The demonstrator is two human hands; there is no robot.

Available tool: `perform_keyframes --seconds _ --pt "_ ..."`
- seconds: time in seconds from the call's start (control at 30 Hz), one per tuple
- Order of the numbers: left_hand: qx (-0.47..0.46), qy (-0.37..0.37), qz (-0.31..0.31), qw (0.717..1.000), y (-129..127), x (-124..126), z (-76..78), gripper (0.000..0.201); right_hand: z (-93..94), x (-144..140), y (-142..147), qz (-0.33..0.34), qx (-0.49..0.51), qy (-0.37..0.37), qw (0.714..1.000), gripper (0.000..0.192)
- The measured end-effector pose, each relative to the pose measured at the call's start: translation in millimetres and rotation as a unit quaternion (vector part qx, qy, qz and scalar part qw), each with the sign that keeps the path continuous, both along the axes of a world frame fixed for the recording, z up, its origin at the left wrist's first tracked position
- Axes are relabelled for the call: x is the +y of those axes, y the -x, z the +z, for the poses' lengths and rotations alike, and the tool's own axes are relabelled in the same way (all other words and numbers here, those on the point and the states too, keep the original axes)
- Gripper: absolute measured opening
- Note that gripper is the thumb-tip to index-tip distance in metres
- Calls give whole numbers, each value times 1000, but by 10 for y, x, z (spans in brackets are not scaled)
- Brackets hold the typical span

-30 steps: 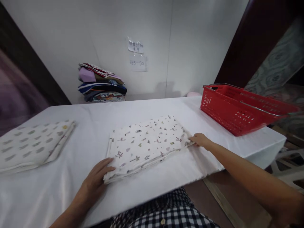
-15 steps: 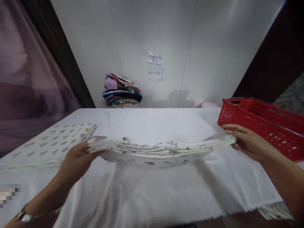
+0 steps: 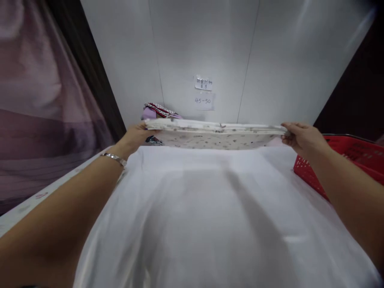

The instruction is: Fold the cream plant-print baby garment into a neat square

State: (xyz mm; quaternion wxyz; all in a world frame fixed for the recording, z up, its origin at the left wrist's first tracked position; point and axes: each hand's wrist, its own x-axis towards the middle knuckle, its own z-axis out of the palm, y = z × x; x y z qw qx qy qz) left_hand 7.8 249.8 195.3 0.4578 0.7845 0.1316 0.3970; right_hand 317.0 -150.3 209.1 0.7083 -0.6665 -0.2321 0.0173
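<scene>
A folded white cloth [image 3: 214, 135] printed with small motifs hangs flat in the air above the far part of the white-covered table [image 3: 198, 216]. My left hand [image 3: 135, 136] grips its left end and my right hand [image 3: 301, 138] grips its right end, both arms stretched forward. A silver bracelet [image 3: 114, 158] sits on my left wrist. Behind the cloth, a pile of folded colourful fabrics [image 3: 160, 112] rests against the wall, mostly hidden.
A red plastic basket [image 3: 354, 160] stands at the table's right side, partly behind my right forearm. Another folded patterned cloth [image 3: 27, 202] shows as a strip at the left edge under my left arm. Two paper notes [image 3: 204, 93] stick on the white wall.
Both hands took the folded cloth by its ends, lifted it off the table and carried it forward and higher toward the wall. The view tilted up.
</scene>
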Motion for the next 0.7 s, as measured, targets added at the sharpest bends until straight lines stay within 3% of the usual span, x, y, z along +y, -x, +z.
perform_keyframes --seconds 0.07,0.13,0.23,0.3,0.37,0.5,0.7 --pt "79 4 -6 997 91 -26 -354 60 -365 -29 42 -8 60 36 997 2" --pt "135 7 9 991 192 -110 -841 69 -893 -61 129 -17 116 94 989 2" --pt "224 -24 8 974 346 -300 -1571 65 -1692 -138 328 -7 209 186 960 6" --pt "242 -24 11 970 456 -407 -1901 63 -2040 -226 463 9 240 201 950 11" --pt "235 -42 27 971 581 -463 -2057 59 -2188 -346 575 18 243 177 954 17" --pt "211 -112 32 971 882 -497 -2074 42 -2162 -621 780 12 216 154 964 31" --pt "233 -108 -4 966 1155 -689 -2249 37 -2266 -789 1077 9 177 310 934 36"
